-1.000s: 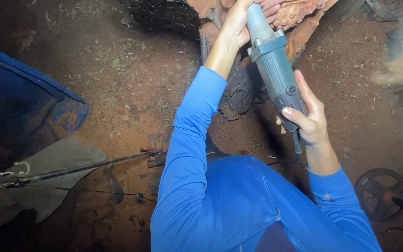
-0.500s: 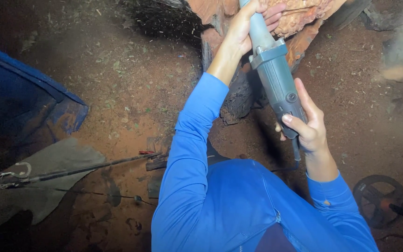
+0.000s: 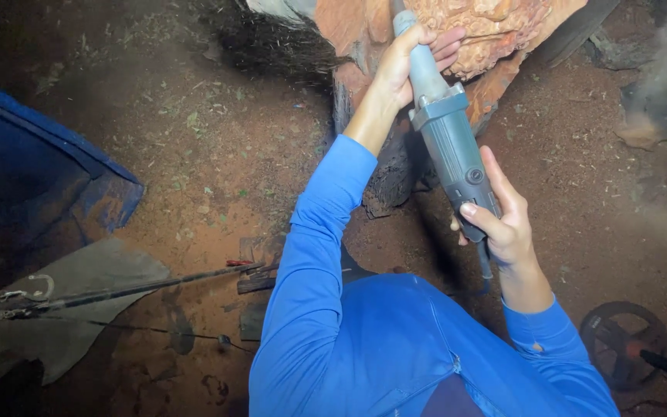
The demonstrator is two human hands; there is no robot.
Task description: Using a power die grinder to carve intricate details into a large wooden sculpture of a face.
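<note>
A: What is lying along the left edge of the dirt floor point(image 3: 218, 154)?

B: A blue tarp point(image 3: 32, 185), a grey sheet point(image 3: 79, 309) and a thin dark rod point(image 3: 140, 287).

A: And the hands?

B: The left hand point(image 3: 407, 66) is wrapping its grip shut around the front of a grey power grinder point(image 3: 449, 139), against the reddish rock point(image 3: 488, 31) at the top edge. The right hand point(image 3: 503, 220) is clamping the grinder's rear. A rusty wheel point(image 3: 623, 344) is lying near the right edge.

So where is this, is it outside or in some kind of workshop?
Probably an outdoor or dirt-floored carving spot. The ground is bare red earth with bits of leaf, a rough orange-red block stands ahead, and both hands grip a grey power tool against it.
</note>
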